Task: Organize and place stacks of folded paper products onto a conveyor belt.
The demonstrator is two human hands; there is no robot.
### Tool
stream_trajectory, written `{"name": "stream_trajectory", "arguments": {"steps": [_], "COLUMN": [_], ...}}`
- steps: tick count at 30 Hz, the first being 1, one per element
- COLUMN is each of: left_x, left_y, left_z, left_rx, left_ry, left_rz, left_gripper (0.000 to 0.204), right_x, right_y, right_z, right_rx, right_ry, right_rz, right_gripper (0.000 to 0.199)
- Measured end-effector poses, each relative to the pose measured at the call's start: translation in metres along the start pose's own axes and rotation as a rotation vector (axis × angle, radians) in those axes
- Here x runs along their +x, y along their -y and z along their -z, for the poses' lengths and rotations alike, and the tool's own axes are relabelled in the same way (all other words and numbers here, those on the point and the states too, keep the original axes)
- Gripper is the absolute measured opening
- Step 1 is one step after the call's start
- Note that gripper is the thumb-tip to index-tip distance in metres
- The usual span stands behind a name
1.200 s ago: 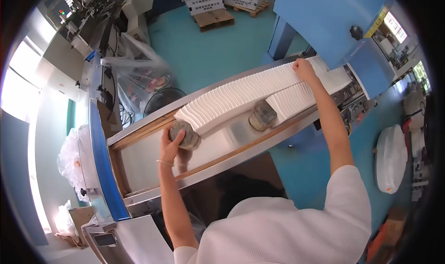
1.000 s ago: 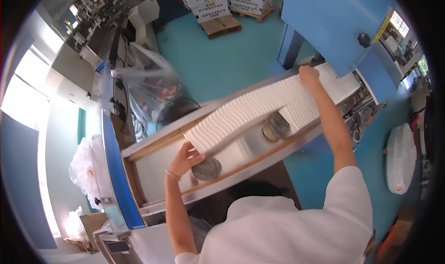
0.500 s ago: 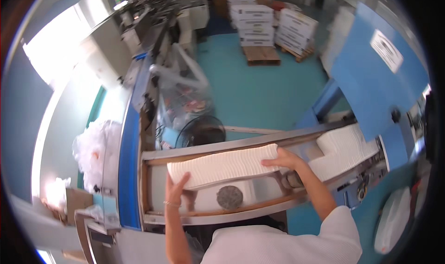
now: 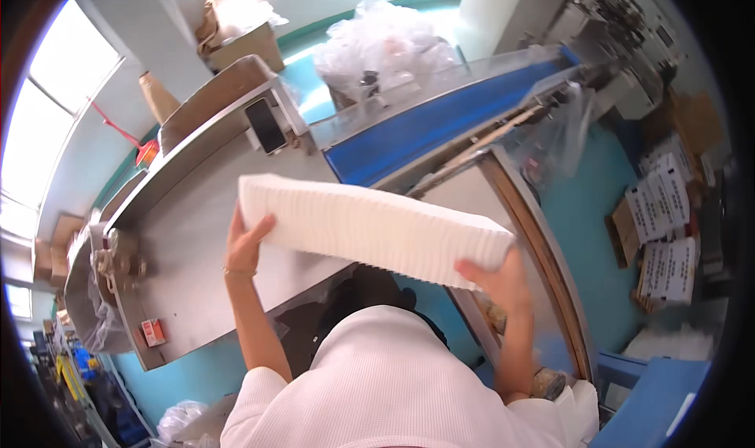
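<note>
In the head view, the person held a long block of stacked white sheets (image 4: 370,229) sideways before the chest, its ridged long side turned toward the body. The left grip (image 4: 247,250) was closed around the block's left end, with the thumb laid over the ridged side and the fingers reaching around the end; a thin bracelet (image 4: 239,272) circled that wrist. The right grip (image 4: 503,284) was closed around the right end in the same way, its thumb pressed on the ridged side and most of its fingers hidden. Seen from above, the block's left part lay over a pale worktop (image 4: 204,235) with raised edges, while its right part overlapped a wood-edged channel (image 4: 535,235). On the worktop, a black phone (image 4: 266,125) lay at the far edge, and a small red-and-white box (image 4: 152,332) sat near the near-left corner. Beyond the block, a blue belt (image 4: 448,125) ran toward the far right, with a heap of clear plastic bags (image 4: 385,51) behind it. At the near right, a round, stone-like weight (image 4: 548,383) showed beside the right forearm, next to more white sheets (image 4: 580,407). White cartons (image 4: 659,200) stood on the green floor (image 4: 578,220) farther right.
</note>
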State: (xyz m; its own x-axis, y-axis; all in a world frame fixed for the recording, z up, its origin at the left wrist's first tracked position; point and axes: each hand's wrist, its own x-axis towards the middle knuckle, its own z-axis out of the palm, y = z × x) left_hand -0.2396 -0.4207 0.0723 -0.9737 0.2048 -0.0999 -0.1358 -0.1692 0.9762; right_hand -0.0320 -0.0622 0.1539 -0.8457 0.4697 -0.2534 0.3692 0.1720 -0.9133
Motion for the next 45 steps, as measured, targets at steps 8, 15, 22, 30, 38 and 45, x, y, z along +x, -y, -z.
{"name": "stream_trajectory", "arguments": {"steps": [8, 15, 22, 30, 38, 45], "left_x": [-0.127, -0.136, -0.115, -0.098, -0.081, -0.072], "left_y": [0.027, 0.018, 0.04, 0.041, 0.035, 0.043], "left_z": [0.229, 0.304, 0.291, 0.279, 0.257, 0.255], "left_rx": [0.208, 0.72, 0.987, 1.184, 1.169, 1.144], "left_ry": [-0.583, -0.842, -1.069, -1.117, -1.116, -1.107], "left_rz": [0.35, 0.432, 0.207, 0.288, 0.318, 0.293], "left_gripper": [0.066, 0.069, 0.077, 0.081, 0.085, 0.085], "right_x": [0.107, 0.156, 0.164, 0.191, 0.179, 0.181], "right_y": [-0.028, -0.019, -0.041, -0.042, -0.038, -0.056], "right_z": [-0.258, -0.304, -0.275, -0.266, -0.277, -0.248], "right_rx": [-0.354, -0.26, 0.321, 0.493, 0.463, 0.488], "right_ry": [0.521, 0.382, 0.499, 0.29, 0.515, 0.681], "right_rz": [0.051, 0.108, -0.482, -0.302, -0.422, -0.529], "right_gripper": [0.084, 0.057, 0.039, 0.03, 0.039, 0.038]}}
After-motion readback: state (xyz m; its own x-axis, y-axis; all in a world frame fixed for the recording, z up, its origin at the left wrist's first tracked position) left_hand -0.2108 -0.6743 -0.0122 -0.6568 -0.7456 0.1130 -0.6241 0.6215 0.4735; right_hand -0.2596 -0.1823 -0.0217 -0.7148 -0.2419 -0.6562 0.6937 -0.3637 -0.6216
